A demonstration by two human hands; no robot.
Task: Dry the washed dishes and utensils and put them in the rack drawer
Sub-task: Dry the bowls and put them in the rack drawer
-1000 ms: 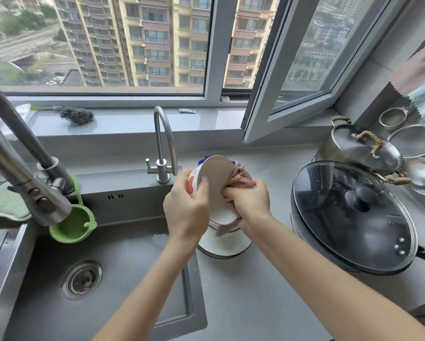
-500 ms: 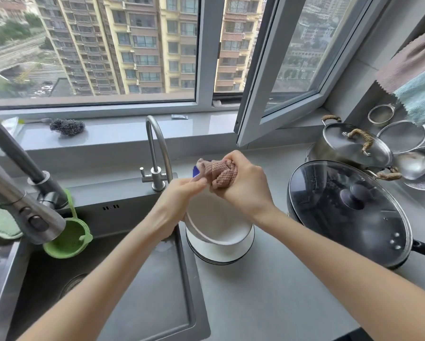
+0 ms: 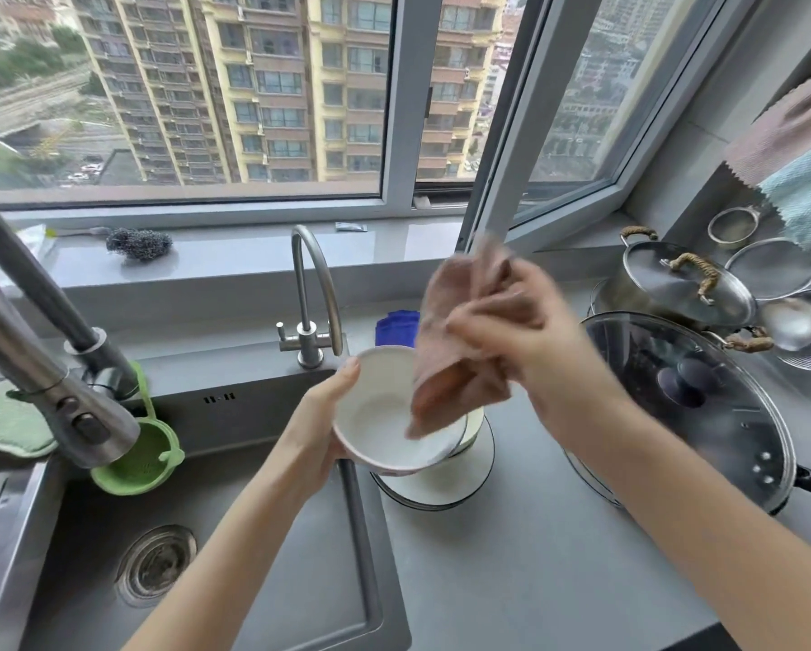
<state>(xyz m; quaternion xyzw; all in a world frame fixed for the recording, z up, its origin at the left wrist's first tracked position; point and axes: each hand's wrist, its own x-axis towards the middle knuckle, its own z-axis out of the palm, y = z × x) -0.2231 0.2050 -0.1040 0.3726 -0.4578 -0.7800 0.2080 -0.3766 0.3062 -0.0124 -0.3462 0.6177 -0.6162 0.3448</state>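
Bowl (image 3: 380, 420) rests tilted in the left grip (image 3: 319, 425), which curls round its rim. Right grip (image 3: 502, 331) pinches a pink cloth (image 3: 450, 368) that hangs over it.

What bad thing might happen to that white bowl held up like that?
Only the left hand holds the bowl, by its rim, above the sink edge and the stacked dishes. If it is damp, it might slip and chip itself or them. The right hand holds the pink cloth loosely, dangling into the bowl; a rough wipe might knock the bowl out of that one-handed grip.
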